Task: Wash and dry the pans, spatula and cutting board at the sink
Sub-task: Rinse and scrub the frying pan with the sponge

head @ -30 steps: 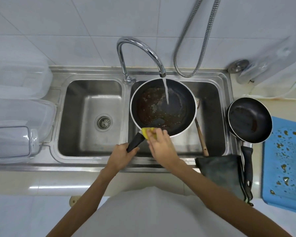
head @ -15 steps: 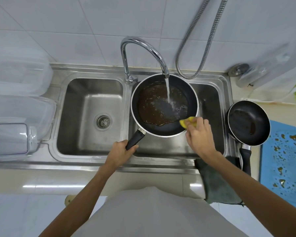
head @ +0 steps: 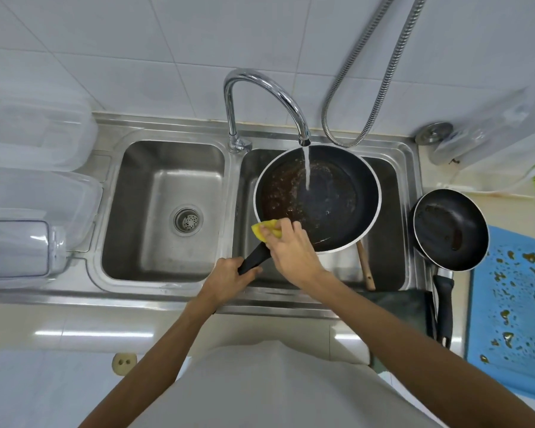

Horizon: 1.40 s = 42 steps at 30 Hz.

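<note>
A large black pan [head: 328, 199] with brown residue sits over the right sink basin under running water from the faucet [head: 260, 94]. My left hand [head: 229, 278] grips the pan's black handle. My right hand [head: 291, 251] presses a yellow sponge [head: 264, 230] on the pan's near-left rim. A wooden spatula handle [head: 365, 267] pokes out from under the pan. A smaller dirty black pan [head: 450, 230] rests on the counter to the right. A blue cutting board [head: 513, 304] with brown spots lies at the far right.
The left sink basin [head: 142, 236] holds only its drain. Clear plastic containers [head: 28, 186] stand on the left counter. A dark cloth [head: 405, 307] hangs over the sink's front edge. A metal shower hose [head: 377, 97] loops down the tiled wall.
My right hand moved the sponge from the pan's right rim back to its near-left rim by the handle. The left hand keeps its hold on the handle.
</note>
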Tool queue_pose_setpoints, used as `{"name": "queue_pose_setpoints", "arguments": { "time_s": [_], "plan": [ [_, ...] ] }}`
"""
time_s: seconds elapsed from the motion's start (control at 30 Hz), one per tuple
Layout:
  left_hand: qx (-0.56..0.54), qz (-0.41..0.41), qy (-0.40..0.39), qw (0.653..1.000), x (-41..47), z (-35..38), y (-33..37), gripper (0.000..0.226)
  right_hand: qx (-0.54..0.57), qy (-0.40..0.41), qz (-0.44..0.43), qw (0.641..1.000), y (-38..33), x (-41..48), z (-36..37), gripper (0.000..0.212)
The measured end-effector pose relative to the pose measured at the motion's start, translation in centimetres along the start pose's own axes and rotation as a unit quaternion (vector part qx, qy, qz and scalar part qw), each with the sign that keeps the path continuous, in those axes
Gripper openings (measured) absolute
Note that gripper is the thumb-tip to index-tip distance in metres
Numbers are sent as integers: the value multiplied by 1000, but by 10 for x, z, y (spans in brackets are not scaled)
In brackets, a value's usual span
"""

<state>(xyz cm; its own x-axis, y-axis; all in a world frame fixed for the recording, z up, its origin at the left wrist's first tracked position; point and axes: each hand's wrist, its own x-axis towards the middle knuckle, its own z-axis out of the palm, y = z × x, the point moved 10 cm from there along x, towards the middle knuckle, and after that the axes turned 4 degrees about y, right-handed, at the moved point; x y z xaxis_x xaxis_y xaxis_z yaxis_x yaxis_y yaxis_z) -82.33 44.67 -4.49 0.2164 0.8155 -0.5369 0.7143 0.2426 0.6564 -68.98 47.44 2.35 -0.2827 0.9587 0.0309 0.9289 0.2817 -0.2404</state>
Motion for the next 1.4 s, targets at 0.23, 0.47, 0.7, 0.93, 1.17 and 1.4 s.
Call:
{"name": "queue_pose_setpoints", "arguments": {
  "time_s": [0.23,0.47,0.7,0.93,1.17,1.4],
  "plan": [
    [-12,-10,0,1000,-1,-9,-11,38,-1,-30,-135,990,55,-50,-38,50],
    [-17,-24,-17,999,-4,-14,-23,32,-103,1,0,995,150,-48,-74,41],
    [-46,-47,-29,997,-8,-7,-16,34,-13,109,-20,994,75,-41,-57,49],
    [-165,-116,-69,977,-26,8,-11,30,-6,168,-59,984,72,-6,-71,52],
    [-218,-149,-81,961,-34,2,-8,25,115,219,123,961,121,41,-86,46],
    [-251,-171,-96,948,-37,0,-11,24,154,166,36,973,54,20,-59,59]
  ]
}}
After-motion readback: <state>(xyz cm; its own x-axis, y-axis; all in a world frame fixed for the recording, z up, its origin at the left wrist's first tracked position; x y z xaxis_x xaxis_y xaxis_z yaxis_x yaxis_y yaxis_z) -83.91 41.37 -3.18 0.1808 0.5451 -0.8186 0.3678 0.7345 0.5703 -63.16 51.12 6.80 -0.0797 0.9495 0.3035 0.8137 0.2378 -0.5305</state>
